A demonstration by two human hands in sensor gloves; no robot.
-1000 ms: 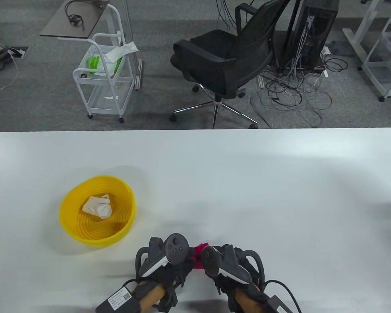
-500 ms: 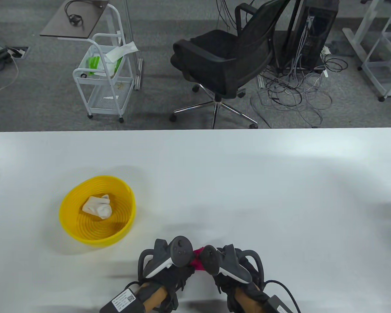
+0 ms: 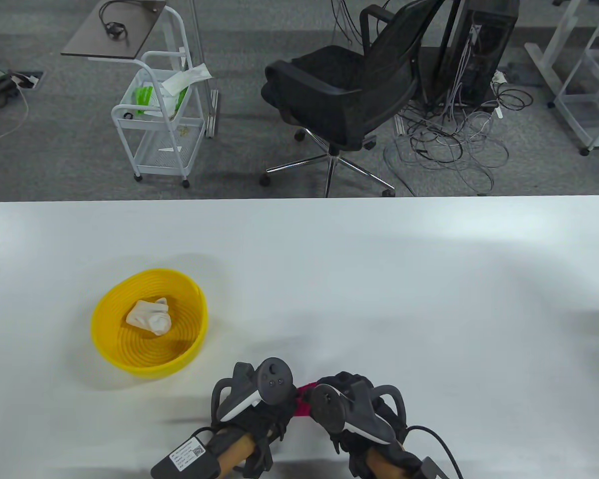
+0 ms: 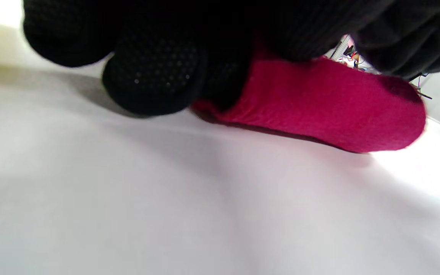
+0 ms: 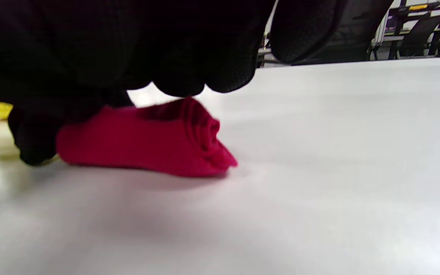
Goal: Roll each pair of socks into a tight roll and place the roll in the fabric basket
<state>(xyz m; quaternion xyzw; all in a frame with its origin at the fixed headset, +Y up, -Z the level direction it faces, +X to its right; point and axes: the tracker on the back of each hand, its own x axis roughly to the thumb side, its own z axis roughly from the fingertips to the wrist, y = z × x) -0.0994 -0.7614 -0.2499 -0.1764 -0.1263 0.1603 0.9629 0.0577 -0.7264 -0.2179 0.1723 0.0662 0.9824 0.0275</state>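
A rolled pink sock pair [image 3: 303, 399] [image 4: 319, 107] [image 5: 159, 143] lies on the white table [image 3: 379, 279] near its front edge. Both gloved hands curl over it: my left hand [image 3: 274, 416] grips its left part, my right hand [image 3: 337, 406] its right part. In the right wrist view the roll's spiral end faces right, beyond the fingers [image 5: 189, 72]. The left wrist view shows a fingertip [image 4: 155, 76] pressed at the roll's near end. A yellow basket [image 3: 130, 349] stands to the left with a rolled white sock pair [image 3: 149, 315] inside.
The trackers on the hands cover most of the pink roll in the table view. Behind the far table edge stand a black office chair [image 3: 349, 90], a white wire cart [image 3: 157, 119] and a tangle of cables [image 3: 449, 144] on the floor.
Both hands have closed in toward each other over the pink roll, and less of it shows between the trackers. The right hand's tracker has tilted leftward. The basket has not moved.
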